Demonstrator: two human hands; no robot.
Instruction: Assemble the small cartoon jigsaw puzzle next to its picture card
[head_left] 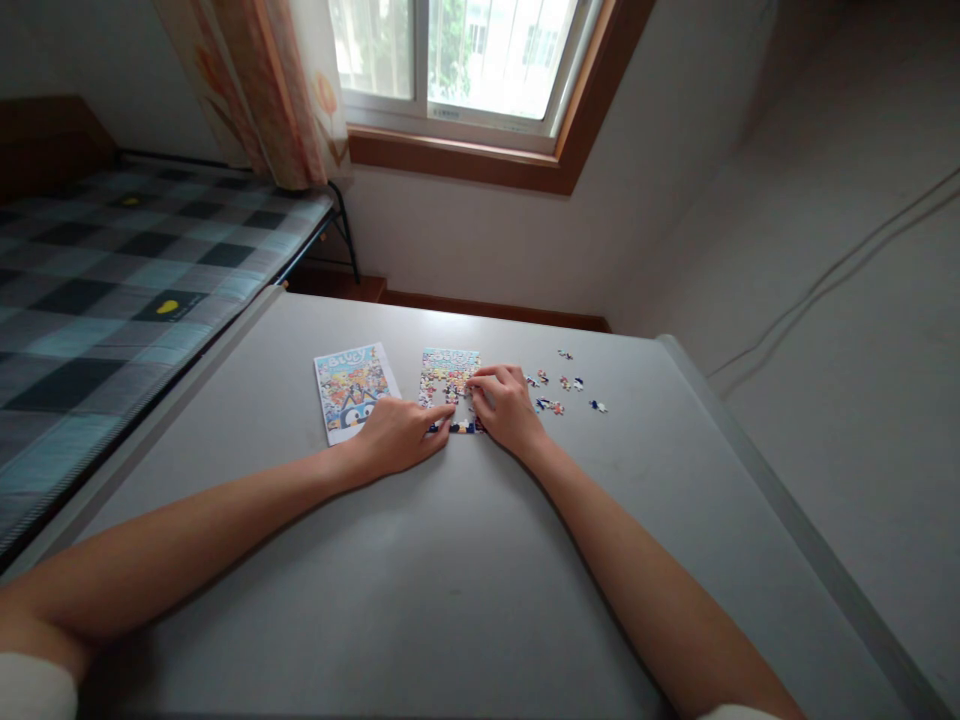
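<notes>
A partly filled jigsaw puzzle (450, 362) lies flat on the grey table, with gaps in its lower middle. My left hand (401, 432) rests at the puzzle's lower left, index finger stretched out and touching it, holding nothing. At the right edge of the puzzle, my right hand (508, 405) has its fingers bent and brought together with the thumb. Its fingertips cover that part, so what is in them is hidden. Left of the puzzle is a printed picture sheet (352, 375), its lower right corner partly behind my left hand. Loose jigsaw pieces (555, 406) lie scattered right of my right hand.
The grey table (450, 590) runs under both forearms, with a raised edge strip (750, 470) on the right. To the left stands a bed (150, 260) with a checked mattress. Beyond are a curtain (255, 90) and a window (487, 60).
</notes>
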